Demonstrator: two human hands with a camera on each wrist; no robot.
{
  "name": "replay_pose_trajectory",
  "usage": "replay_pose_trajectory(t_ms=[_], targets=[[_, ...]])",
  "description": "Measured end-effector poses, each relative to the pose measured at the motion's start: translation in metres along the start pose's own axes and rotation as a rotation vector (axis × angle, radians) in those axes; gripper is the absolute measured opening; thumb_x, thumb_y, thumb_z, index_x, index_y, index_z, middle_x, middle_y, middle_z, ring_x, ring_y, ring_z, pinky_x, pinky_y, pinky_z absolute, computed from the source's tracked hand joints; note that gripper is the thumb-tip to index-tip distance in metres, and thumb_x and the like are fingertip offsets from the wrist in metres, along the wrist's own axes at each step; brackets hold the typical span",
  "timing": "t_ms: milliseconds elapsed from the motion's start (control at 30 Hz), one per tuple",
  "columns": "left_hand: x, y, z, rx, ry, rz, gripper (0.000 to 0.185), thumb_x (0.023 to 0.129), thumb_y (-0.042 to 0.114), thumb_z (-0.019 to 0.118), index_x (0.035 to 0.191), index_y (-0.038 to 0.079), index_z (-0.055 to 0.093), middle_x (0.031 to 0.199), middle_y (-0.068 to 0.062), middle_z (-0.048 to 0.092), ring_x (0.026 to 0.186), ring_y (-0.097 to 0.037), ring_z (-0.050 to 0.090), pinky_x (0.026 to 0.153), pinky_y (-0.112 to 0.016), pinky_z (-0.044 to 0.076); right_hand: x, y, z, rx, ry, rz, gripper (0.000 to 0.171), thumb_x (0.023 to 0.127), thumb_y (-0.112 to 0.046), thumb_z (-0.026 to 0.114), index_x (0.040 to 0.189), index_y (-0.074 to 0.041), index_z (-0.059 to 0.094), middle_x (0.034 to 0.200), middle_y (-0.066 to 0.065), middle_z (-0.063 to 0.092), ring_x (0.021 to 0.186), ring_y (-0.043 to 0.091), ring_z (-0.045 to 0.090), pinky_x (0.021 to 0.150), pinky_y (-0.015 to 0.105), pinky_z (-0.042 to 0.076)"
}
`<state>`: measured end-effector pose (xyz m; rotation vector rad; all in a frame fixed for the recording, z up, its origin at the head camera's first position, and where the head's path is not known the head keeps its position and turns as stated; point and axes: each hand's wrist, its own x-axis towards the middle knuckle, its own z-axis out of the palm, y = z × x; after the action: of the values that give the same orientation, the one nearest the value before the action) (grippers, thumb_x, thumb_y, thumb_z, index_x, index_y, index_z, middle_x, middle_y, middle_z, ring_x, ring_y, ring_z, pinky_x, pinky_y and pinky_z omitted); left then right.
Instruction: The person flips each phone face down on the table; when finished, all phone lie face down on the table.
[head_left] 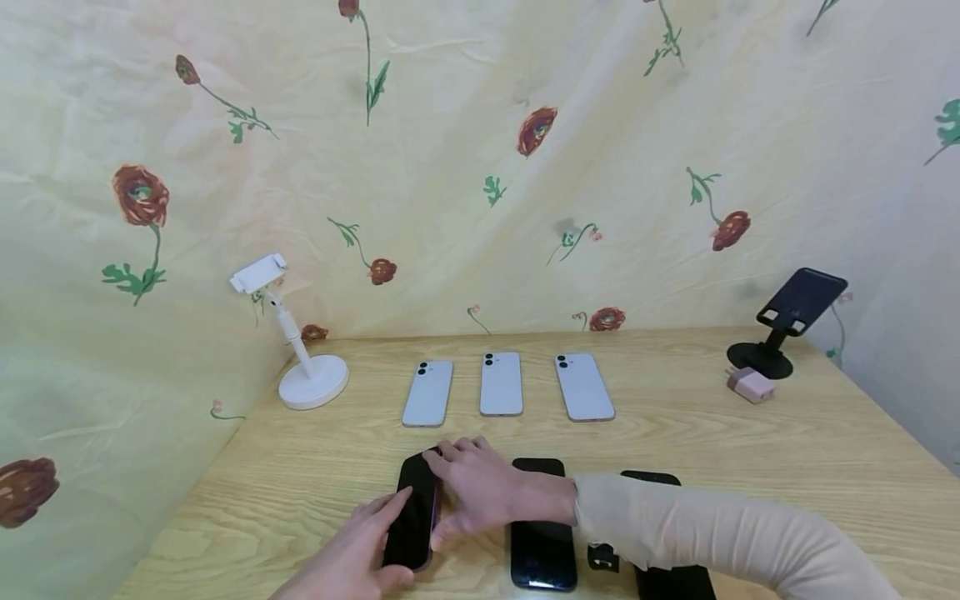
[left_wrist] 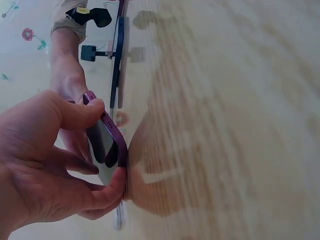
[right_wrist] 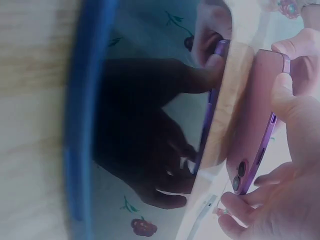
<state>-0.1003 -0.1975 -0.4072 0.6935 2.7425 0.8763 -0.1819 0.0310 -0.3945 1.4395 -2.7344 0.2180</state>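
Observation:
Both hands are on one smartphone (head_left: 411, 521) with a dark screen, a purple frame and a pinkish back. My left hand (head_left: 352, 550) holds its near end, the thumb at one corner and fingers at the other, as the left wrist view shows. My right hand (head_left: 480, 492) grips the right side, with fingers at the far end and thumb near the lower right edge. In the right wrist view the pink back (right_wrist: 255, 110) and its two camera lenses face the camera, so the phone is tilted off the table. A second black-screened phone (head_left: 542, 546) lies under my right wrist.
Three pale phones (head_left: 501, 385) lie face down in a row farther back. Another dark phone (head_left: 678, 582) sits partly under the right sleeve. A white phone stand (head_left: 313, 382) is at back left; a black stand (head_left: 761, 360) and a pink charger plug (head_left: 752, 386) are at back right.

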Motion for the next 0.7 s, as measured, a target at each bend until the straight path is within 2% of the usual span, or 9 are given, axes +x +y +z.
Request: replay_pose_trajectory(t_ms=[167, 267, 467, 600, 700], targets=[[-0.001, -0.004, -0.005, -0.054, -0.022, 0.05, 0.09, 0.086, 0.036, 0.078, 0.153, -0.004, 0.033, 0.141, -0.027, 0.045, 0.108, -0.03, 0.052, 0.087, -0.037, 0.049, 0.001, -0.003, -0.003, 0.021, 0.017, 0.017, 0.106, 0.077, -0.074, 0.069, 0.149, 0.0, 0.045, 0.14, 0.017, 0.053, 0.118, 0.031, 0.054, 0.096, 0.048, 0.042], [-0.002, -0.005, -0.006, -0.06, -0.014, 0.099, 0.089, 0.087, 0.031, 0.078, 0.153, -0.004, 0.032, 0.142, -0.026, 0.046, 0.11, -0.028, 0.054, 0.09, -0.037, 0.048, 0.003, -0.004, -0.004, 0.034, 0.031, 0.018, 0.108, 0.076, -0.075, 0.068, 0.149, 0.001, 0.044, 0.14, 0.017, 0.054, 0.118, 0.031, 0.054, 0.096, 0.048, 0.042], [-0.003, -0.01, -0.01, -0.232, -0.071, 0.225, 0.086, 0.091, 0.017, 0.073, 0.155, -0.008, 0.021, 0.146, -0.032, 0.038, 0.116, -0.023, 0.056, 0.091, -0.032, 0.05, 0.006, -0.008, -0.006, 0.055, 0.083, 0.017, 0.111, 0.075, -0.076, 0.068, 0.149, 0.003, 0.042, 0.138, 0.015, 0.055, 0.117, 0.031, 0.054, 0.096, 0.05, 0.043], [-0.003, -0.013, -0.012, -0.255, -0.073, 0.336, 0.087, 0.092, 0.006, 0.07, 0.156, -0.009, 0.014, 0.144, -0.033, 0.039, 0.117, -0.019, 0.056, 0.093, -0.033, 0.05, 0.007, -0.011, -0.007, 0.062, 0.106, 0.022, 0.111, 0.075, -0.075, 0.069, 0.149, 0.003, 0.041, 0.143, 0.017, 0.052, 0.119, 0.032, 0.055, 0.097, 0.052, 0.044], [-0.003, -0.016, -0.013, -0.292, -0.08, 0.379, 0.089, 0.091, 0.001, 0.07, 0.156, -0.008, 0.009, 0.142, -0.033, 0.04, 0.116, -0.018, 0.057, 0.092, -0.034, 0.051, 0.009, -0.013, -0.006, 0.078, 0.11, 0.029, 0.113, 0.074, -0.074, 0.07, 0.15, 0.003, 0.039, 0.145, 0.019, 0.05, 0.12, 0.033, 0.055, 0.097, 0.054, 0.044]])
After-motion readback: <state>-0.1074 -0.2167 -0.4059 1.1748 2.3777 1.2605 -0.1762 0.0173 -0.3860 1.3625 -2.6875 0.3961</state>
